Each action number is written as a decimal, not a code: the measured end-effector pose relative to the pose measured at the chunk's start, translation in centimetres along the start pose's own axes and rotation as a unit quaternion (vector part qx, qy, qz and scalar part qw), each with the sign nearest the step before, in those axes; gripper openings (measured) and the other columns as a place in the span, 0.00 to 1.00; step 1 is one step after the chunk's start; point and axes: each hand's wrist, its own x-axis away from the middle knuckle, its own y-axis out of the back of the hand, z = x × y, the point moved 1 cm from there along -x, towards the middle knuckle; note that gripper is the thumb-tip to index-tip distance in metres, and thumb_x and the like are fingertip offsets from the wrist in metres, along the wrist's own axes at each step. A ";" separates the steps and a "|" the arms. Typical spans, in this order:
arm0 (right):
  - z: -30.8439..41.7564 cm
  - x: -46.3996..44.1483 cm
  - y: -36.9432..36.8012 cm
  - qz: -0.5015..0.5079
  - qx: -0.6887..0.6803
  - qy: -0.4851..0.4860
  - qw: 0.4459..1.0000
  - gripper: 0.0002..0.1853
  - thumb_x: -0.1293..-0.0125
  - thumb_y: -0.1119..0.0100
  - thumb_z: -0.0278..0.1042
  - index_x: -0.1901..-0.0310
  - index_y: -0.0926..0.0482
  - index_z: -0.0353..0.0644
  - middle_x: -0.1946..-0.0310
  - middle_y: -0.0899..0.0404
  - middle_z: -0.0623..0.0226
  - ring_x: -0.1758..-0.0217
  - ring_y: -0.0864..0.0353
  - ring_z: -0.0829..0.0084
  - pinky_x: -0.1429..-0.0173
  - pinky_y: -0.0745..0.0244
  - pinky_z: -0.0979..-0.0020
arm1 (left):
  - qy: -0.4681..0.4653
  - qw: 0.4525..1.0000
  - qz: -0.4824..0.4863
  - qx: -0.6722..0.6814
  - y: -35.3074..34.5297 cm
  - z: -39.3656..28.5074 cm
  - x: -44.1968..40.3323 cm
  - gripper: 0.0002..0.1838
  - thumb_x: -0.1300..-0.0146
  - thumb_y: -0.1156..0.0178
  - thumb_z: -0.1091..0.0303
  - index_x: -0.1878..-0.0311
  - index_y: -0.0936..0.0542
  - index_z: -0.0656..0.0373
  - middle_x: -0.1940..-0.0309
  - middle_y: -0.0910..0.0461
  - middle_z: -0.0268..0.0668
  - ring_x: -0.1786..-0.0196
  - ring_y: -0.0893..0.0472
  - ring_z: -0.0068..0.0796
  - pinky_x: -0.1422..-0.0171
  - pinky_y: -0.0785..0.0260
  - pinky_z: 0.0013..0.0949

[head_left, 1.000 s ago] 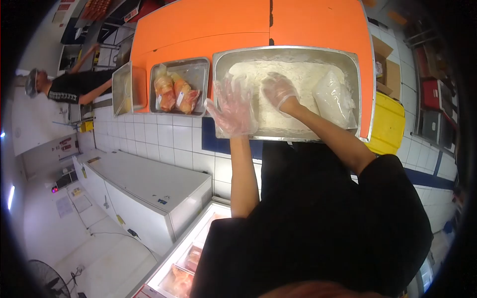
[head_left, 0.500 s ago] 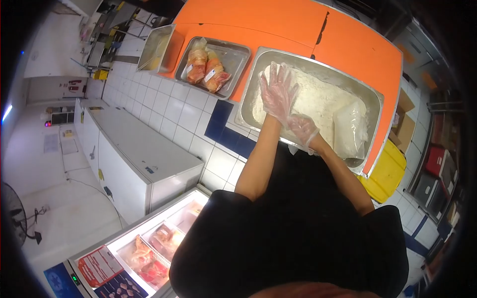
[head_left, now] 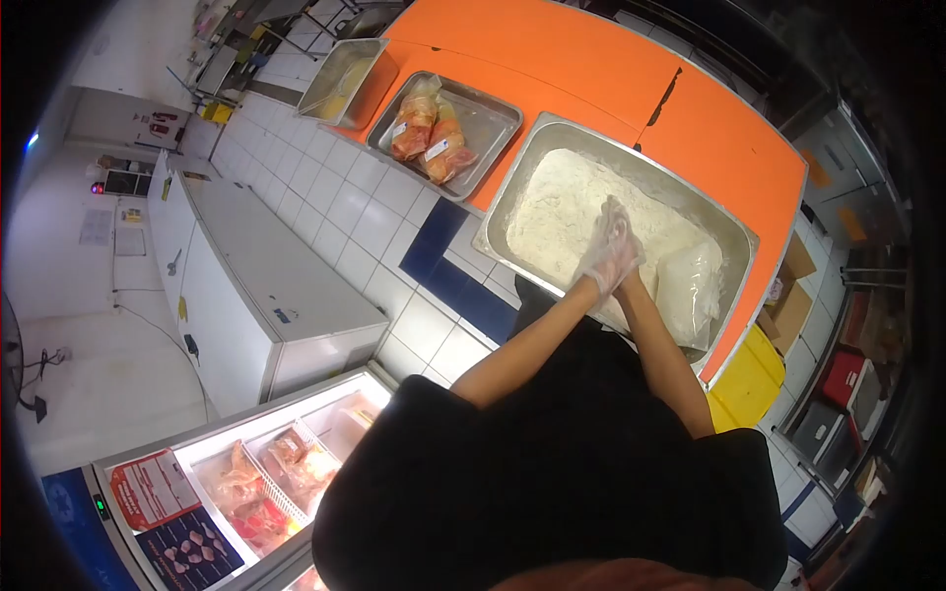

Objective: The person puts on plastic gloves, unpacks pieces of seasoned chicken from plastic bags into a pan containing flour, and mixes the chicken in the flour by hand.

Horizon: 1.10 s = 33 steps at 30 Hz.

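My left hand [head_left: 598,264] and my right hand [head_left: 627,253], both in clear plastic gloves, are pressed palm to palm above the flour [head_left: 559,212]. Their fingers look stretched out and point away from me. I see nothing between them, though the inner sides of the palms are hidden. The pale, lumpy flour fills much of a deep metal pan [head_left: 746,258]. At the pan's right end, just beside my right hand, lies a clear plastic bag of white powder [head_left: 687,291].
The pan sits on an orange table [head_left: 552,59]. Left of it are a metal tray [head_left: 490,126] with bagged raw meat [head_left: 445,148] and another metal container [head_left: 340,84]. A lit freezer [head_left: 335,433] stands behind at left, and a yellow lid [head_left: 751,379] at right.
My left hand has left the flour at the pan's far left and drawn back to meet my right hand, palm against palm. The view has shifted slightly.
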 end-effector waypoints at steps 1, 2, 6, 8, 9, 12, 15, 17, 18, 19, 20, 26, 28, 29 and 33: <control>-0.2 -0.5 0.2 0.043 -0.019 0.070 0.996 0.36 0.17 0.54 0.57 0.21 0.38 0.36 0.26 0.31 0.63 0.24 0.33 0.70 0.22 0.37 0.68 | 0.002 1.000 -0.014 -0.018 0.0 -0.1 0.2 0.38 0.18 0.59 0.43 0.13 0.52 0.47 0.16 0.43 0.42 0.16 0.42 0.44 0.16 0.49 0.40; -0.3 -1.2 0.2 0.087 -0.040 0.142 0.985 0.36 0.17 0.53 0.57 0.21 0.38 0.37 0.26 0.30 0.63 0.25 0.33 0.70 0.23 0.36 0.68 | 0.001 0.999 -0.027 -0.034 0.1 -0.4 0.2 0.38 0.18 0.59 0.43 0.13 0.52 0.47 0.16 0.43 0.43 0.16 0.42 0.45 0.16 0.48 0.39; -4.1 -1.6 3.2 0.115 0.185 0.160 0.963 0.34 0.18 0.49 0.47 0.21 0.39 0.32 0.22 0.35 0.51 0.19 0.36 0.62 0.18 0.41 0.65 | -0.014 0.990 -0.068 -0.126 2.5 -1.5 -1.0 0.37 0.18 0.58 0.44 0.13 0.51 0.48 0.16 0.42 0.45 0.17 0.40 0.47 0.16 0.47 0.39; 2.1 3.4 -0.9 0.120 0.069 -0.038 0.990 0.29 0.21 0.44 0.43 0.28 0.30 0.30 0.30 0.25 0.47 0.26 0.26 0.62 0.25 0.31 0.64 | -0.022 0.977 -0.074 -0.200 4.7 -1.9 -1.9 0.37 0.18 0.58 0.45 0.14 0.50 0.51 0.17 0.42 0.47 0.17 0.40 0.48 0.16 0.47 0.39; 1.9 3.2 -0.1 0.123 0.074 -0.038 0.989 0.29 0.21 0.44 0.43 0.28 0.30 0.30 0.30 0.25 0.47 0.26 0.26 0.62 0.25 0.31 0.64 | -0.027 0.968 -0.073 -0.239 5.8 -2.0 -2.5 0.37 0.18 0.58 0.46 0.15 0.49 0.54 0.17 0.42 0.48 0.17 0.40 0.48 0.15 0.48 0.40; -0.2 0.5 3.6 0.070 0.285 0.058 0.954 0.22 0.23 0.41 0.52 0.44 0.15 0.40 0.55 0.13 0.66 0.53 0.15 0.70 0.44 0.22 0.66 | -0.051 0.915 -0.064 -0.394 10.0 -4.2 -3.2 0.36 0.18 0.59 0.48 0.18 0.44 0.64 0.18 0.42 0.53 0.17 0.41 0.49 0.13 0.50 0.42; -0.5 -2.0 6.0 -0.028 0.460 0.186 0.868 0.20 0.26 0.39 0.51 0.61 0.14 0.39 0.68 0.13 0.64 0.65 0.16 0.65 0.56 0.22 0.60 | 0.039 0.897 -0.058 -0.436 11.6 -8.0 -2.2 0.36 0.19 0.58 0.47 0.19 0.41 0.63 0.19 0.40 0.54 0.18 0.40 0.49 0.14 0.48 0.43; -0.2 -2.1 6.7 0.066 0.633 0.184 0.749 0.20 0.27 0.39 0.50 0.62 0.15 0.38 0.66 0.14 0.54 0.65 0.16 0.58 0.56 0.22 0.57 | 0.040 0.883 -0.053 -0.464 13.0 -7.7 -1.7 0.36 0.20 0.55 0.46 0.20 0.39 0.63 0.20 0.37 0.53 0.19 0.37 0.50 0.16 0.44 0.44; 0.1 -1.9 6.2 0.106 0.690 0.185 0.691 0.19 0.28 0.39 0.49 0.61 0.15 0.37 0.65 0.14 0.50 0.65 0.16 0.55 0.56 0.22 0.56 | 0.030 0.870 -0.025 -0.492 13.9 -8.2 -2.0 0.36 0.20 0.55 0.46 0.20 0.39 0.63 0.20 0.37 0.53 0.19 0.37 0.50 0.16 0.44 0.44; 0.5 -1.7 5.7 0.083 0.679 0.187 0.705 0.19 0.29 0.40 0.47 0.62 0.15 0.37 0.66 0.15 0.48 0.63 0.16 0.52 0.54 0.22 0.55 | 0.032 0.877 -0.036 -0.479 14.3 -8.8 -2.5 0.37 0.21 0.52 0.48 0.20 0.39 0.64 0.21 0.36 0.53 0.20 0.36 0.51 0.16 0.44 0.45; 1.0 -1.6 5.2 0.060 0.666 0.189 0.719 0.18 0.29 0.40 0.45 0.62 0.16 0.36 0.66 0.15 0.46 0.62 0.15 0.50 0.53 0.21 0.55 | 0.034 0.885 -0.035 -0.463 13.9 -8.8 -2.8 0.37 0.22 0.50 0.49 0.20 0.40 0.65 0.22 0.35 0.54 0.20 0.35 0.52 0.16 0.43 0.45; 3.2 -3.2 -1.1 -0.007 0.718 0.058 0.694 0.12 0.31 0.44 0.37 0.60 0.16 0.38 0.59 0.14 0.46 0.53 0.14 0.47 0.47 0.21 0.53 | -0.020 0.892 0.058 -0.448 16.5 -6.5 -3.5 0.38 0.21 0.48 0.52 0.18 0.44 0.66 0.19 0.41 0.58 0.17 0.42 0.53 0.13 0.50 0.43; 3.3 -3.2 -3.6 -0.058 0.637 0.114 0.760 0.12 0.30 0.44 0.36 0.57 0.14 0.42 0.58 0.13 0.46 0.52 0.14 0.48 0.47 0.20 0.53 | -0.016 0.910 0.031 -0.413 17.6 -6.5 -3.6 0.39 0.21 0.49 0.52 0.17 0.45 0.66 0.18 0.44 0.58 0.16 0.45 0.52 0.12 0.52 0.42; 3.9 -3.9 -4.9 -0.079 0.654 0.094 0.747 0.10 0.31 0.43 0.35 0.59 0.15 0.40 0.61 0.14 0.47 0.55 0.14 0.49 0.48 0.21 0.54 | 0.012 0.914 0.049 -0.402 17.7 -6.9 -4.5 0.40 0.21 0.49 0.52 0.16 0.49 0.65 0.17 0.48 0.56 0.14 0.48 0.51 0.12 0.53 0.42; 1.6 -4.6 -3.6 -0.158 0.562 0.182 0.791 0.10 0.31 0.44 0.34 0.64 0.17 0.38 0.66 0.14 0.49 0.59 0.14 0.52 0.51 0.22 0.57 | 0.066 0.938 0.120 -0.318 18.5 -8.0 -4.6 0.46 0.21 0.48 0.51 0.15 0.62 0.62 0.14 0.58 0.52 0.13 0.54 0.50 0.11 0.57 0.42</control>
